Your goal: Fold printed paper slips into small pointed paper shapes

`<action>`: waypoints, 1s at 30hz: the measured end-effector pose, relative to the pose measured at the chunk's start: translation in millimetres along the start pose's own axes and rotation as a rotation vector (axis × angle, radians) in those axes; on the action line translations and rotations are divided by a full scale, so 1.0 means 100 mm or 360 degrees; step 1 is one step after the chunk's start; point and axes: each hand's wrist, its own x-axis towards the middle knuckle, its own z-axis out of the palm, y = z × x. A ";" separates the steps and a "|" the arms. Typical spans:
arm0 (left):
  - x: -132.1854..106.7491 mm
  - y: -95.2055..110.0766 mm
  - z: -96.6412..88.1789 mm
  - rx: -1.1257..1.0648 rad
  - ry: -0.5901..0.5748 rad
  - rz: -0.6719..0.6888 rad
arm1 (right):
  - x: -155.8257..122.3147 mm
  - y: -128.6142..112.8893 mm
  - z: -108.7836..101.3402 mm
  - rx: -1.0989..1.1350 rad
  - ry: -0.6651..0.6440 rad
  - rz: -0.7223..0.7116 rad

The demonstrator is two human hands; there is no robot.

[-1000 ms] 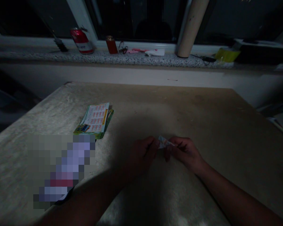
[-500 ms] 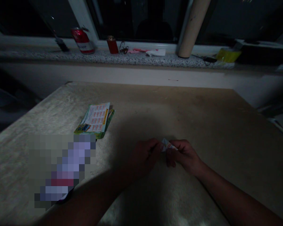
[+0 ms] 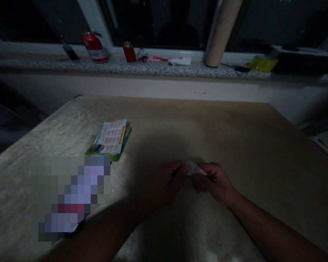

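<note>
A small piece of folded printed paper (image 3: 194,169), pale with reddish print and pointed at the top, is held between both hands above the table. My left hand (image 3: 171,178) pinches its left edge, the thumb and fingertips closed on it. On the other side my right hand (image 3: 214,181) grips the paper between thumb and curled fingers. Parts of the paper are covered by the fingers. Left of my hands lies a stack of printed calendar cards (image 3: 109,140), green at the edges.
A blurred-out long object (image 3: 82,189) lies on the table (image 3: 235,131) beside my left forearm. On the stone windowsill (image 3: 117,68) stand a red can (image 3: 95,47), a red lighter-like item (image 3: 129,52) and a cardboard tube (image 3: 221,36); a yellow object (image 3: 263,64) is farther right.
The folded paper stays in both hands and shows slightly more of its printed face. My right fingers have shifted a little and curl closer under it.
</note>
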 end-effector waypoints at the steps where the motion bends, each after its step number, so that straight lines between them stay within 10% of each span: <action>1: 0.00 0.00 0.00 -0.0011 0.0016 -0.0008 | 0.00 0.00 0.00 -0.0017 0.0003 0.0003; 30: -0.03 -0.05 0.03 -0.0201 -0.0004 -0.0109 | 0.01 -0.01 0.04 0.0260 0.0168 -0.0003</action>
